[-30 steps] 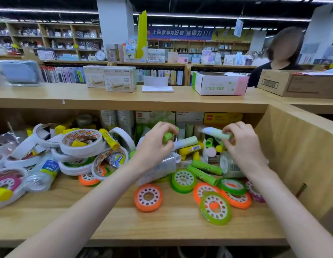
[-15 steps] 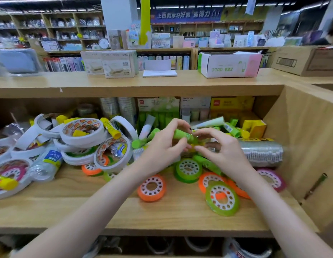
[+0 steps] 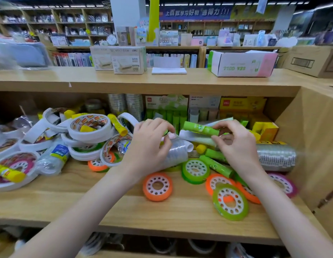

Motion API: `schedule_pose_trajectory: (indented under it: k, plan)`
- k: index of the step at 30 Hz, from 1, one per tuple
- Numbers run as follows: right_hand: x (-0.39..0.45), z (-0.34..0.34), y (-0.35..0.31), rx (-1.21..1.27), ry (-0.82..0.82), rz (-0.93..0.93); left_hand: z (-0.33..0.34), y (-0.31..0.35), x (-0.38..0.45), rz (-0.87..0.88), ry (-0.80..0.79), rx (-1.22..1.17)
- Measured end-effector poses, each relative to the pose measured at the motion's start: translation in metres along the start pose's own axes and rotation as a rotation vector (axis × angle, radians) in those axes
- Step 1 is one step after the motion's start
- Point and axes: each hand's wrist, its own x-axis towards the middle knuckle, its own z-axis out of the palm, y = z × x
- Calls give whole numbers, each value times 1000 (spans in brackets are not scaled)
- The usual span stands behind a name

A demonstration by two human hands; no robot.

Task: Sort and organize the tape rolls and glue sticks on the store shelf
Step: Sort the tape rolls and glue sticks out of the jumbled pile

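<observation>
We are holding a green glue stick (image 3: 200, 129) above the heap on the shelf (image 3: 106, 205); our right hand (image 3: 238, 146) is pinching its right end with curled fingers (image 3: 217, 125), and the stick's long axis is running left to right, tilting slightly down toward the right; its free left end is pointing at our left hand (image 3: 149, 144), which is the nearer one to that end; the left fingers are curling over a clear tape pack (image 3: 176, 153), though we cannot tell whether they are gripping it or only resting on it; the upright green sticks in the box (image 3: 166, 108) are lying straight behind, so we are judging the next move as a turn to upright and a push back; on readable writing, we are seeing "GLUE STICK" on a carton (image 3: 204, 104) at the back, "deli" on a white box (image 3: 128, 60) on the upper shelf, and "SEA GULL" upside down on another box (image 3: 240, 64).
</observation>
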Motion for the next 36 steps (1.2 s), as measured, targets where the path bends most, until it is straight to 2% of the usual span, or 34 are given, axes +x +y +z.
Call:
schedule_pose_trajectory:
  k: [4,11,17,20,23,31,34,36]
  plan:
    - [8,11,2,-116,4,-95,-2,-9,-9,2,34,88]
    - [12,13,5,-329,28,-144,-6,-17,-23,-14,8,74]
    - [-1,7,-8,-258,-69,-187,-22,-19,-45,-66,30,-7]
    - [-15,10,-20,-123,-241,-216,-31,-27,-62,-126,57,-36]
    - [-26,17,-24,-169,-339,-297,-34,-33,-76,-204,50,-25]
    - [-25,14,-14,-338,-325,-308,-38,-23,-95,-187,28,-4]
    - [-28,-5,-20,-258,-369,-180,-37,-13,-92,-162,26,-7]
    - [-36,-23,-23,-201,-374,-163,-35,-1,-90,-101,42,-11]
